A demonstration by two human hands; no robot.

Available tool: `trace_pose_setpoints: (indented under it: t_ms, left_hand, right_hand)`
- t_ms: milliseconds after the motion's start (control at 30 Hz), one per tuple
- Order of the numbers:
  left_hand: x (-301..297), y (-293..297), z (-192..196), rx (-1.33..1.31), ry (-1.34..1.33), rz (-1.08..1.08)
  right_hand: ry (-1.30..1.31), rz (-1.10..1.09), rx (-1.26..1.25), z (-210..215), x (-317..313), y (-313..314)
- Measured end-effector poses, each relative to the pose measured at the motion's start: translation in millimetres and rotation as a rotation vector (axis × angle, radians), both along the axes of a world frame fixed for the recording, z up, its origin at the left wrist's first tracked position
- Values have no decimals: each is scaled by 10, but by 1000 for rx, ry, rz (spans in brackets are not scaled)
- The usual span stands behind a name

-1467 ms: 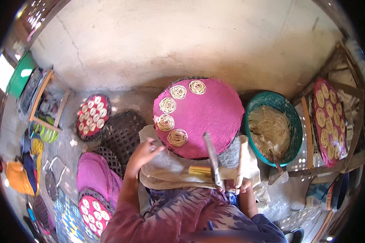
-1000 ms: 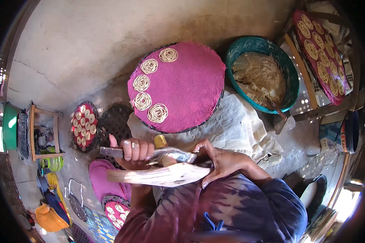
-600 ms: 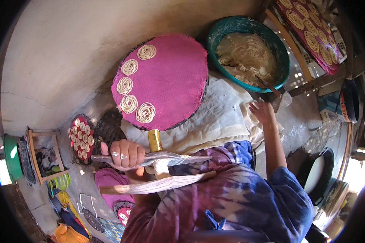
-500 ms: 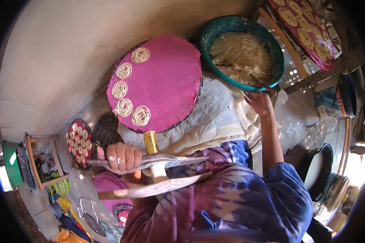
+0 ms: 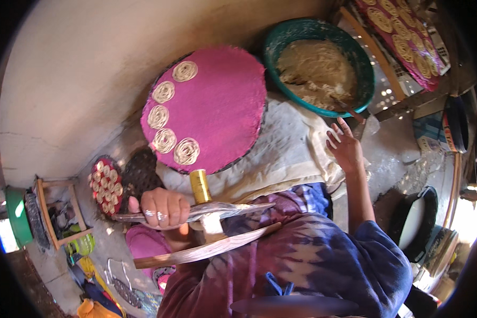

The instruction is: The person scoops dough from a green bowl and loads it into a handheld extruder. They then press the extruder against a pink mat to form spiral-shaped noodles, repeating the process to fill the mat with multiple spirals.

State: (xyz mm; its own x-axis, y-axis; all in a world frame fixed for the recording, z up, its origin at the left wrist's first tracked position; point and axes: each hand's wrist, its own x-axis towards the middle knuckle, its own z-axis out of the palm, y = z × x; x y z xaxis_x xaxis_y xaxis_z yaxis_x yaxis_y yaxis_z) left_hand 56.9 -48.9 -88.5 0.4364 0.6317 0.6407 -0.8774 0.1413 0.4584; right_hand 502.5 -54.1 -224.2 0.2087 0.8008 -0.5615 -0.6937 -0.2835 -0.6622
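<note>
My left hand [image 5: 165,208] is closed around the upper wooden handle [image 5: 233,210] of a two-handled press. A brass-coloured cylinder [image 5: 199,185] sticks out from this handle, and pale dough [image 5: 213,227] shows between it and the lower handle [image 5: 209,249]. Just ahead lies a round pink cloth-covered tray [image 5: 222,106], with several coiled noodle nests [image 5: 186,151] along its left edge. My right hand [image 5: 347,147] is open, fingers spread and holding nothing, just below a teal basin [image 5: 273,50]. Inside the basin is a mass of dough [image 5: 318,66] with a brown stick-like utensil [image 5: 349,110] at its near side.
White cloth [image 5: 286,143] spreads under the tray. At the upper right, another pink tray [image 5: 408,50] bears nests; a smaller one [image 5: 106,183] sits at left. A wooden stool frame [image 5: 63,212] stands far left. A dark basin [image 5: 416,222] and a bucket [image 5: 456,124] are at right.
My right hand has drawn back from the basin's rim toward me, its fingers now spread. My left hand keeps its hold on the press. The view has shifted slightly.
</note>
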Motion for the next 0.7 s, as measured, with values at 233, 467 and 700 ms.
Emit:
trace_pose_setpoints:
  t_ms: [233,467,700]
  left_hand:
    - [82,56,187,270,-6,-206]
    - [17,24,365,360,20,-267]
    - [141,-37,523,499,38,-414]
  right_hand:
    - [-512,1128,864,918,-1239,-378]
    - [241,1421,441,643,-1709,-158]
    - [522,1450,338,544,-1845,-92]
